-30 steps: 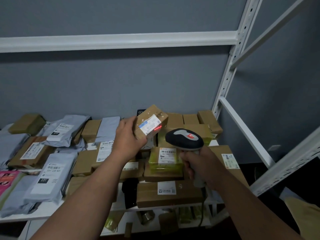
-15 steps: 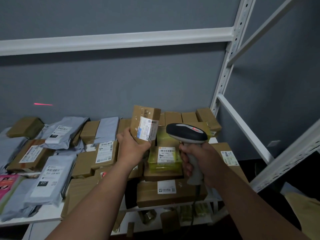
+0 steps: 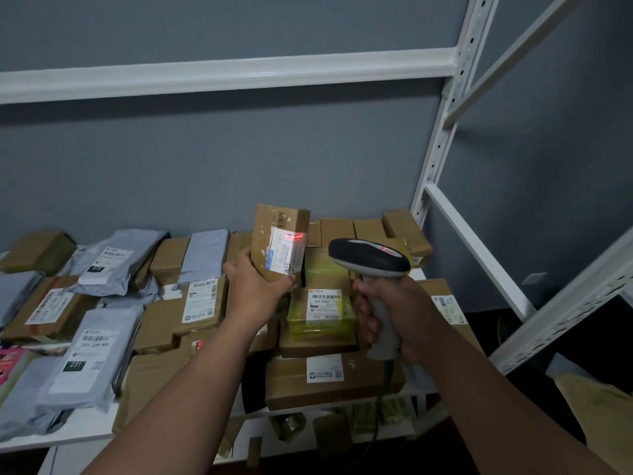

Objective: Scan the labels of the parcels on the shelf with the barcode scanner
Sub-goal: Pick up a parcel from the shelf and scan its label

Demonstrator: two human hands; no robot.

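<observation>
I see my left hand [image 3: 255, 289] holding up a small brown cardboard parcel box [image 3: 279, 240], fingers and thumb curled round its lower end. The box is scuffed, with strips of clear tape and a white printed shipping label [image 3: 287, 250] wrapped over its near corner; a short red scan line glows across the top of that label. My right hand [image 3: 394, 315] is wrapped tight round the pale grey grip of a pistol-shaped barcode scanner with a dark head [image 3: 368, 257], a cable hanging from the grip's base.

The box is lifted clear of the pile, above the middle of a white metal shelf board [image 3: 82, 428] that is crowded with other parcels: brown cartons, grey plastic mailer bags [image 3: 89, 354] on the left, and a yellow-green wrapped packet [image 3: 320, 305] just under the held box. White perforated uprights [image 3: 442, 128] and a white cross beam frame the rack against a flat blue-grey wall [image 3: 205, 159]. More packets show dimly on the level below.

The held box stands nearly upright, long axis vertical with a slight lean, label face turned toward the scanner. The scanner's head runs roughly level, its nose pointing left at the label, close beside the box but not touching it.
</observation>
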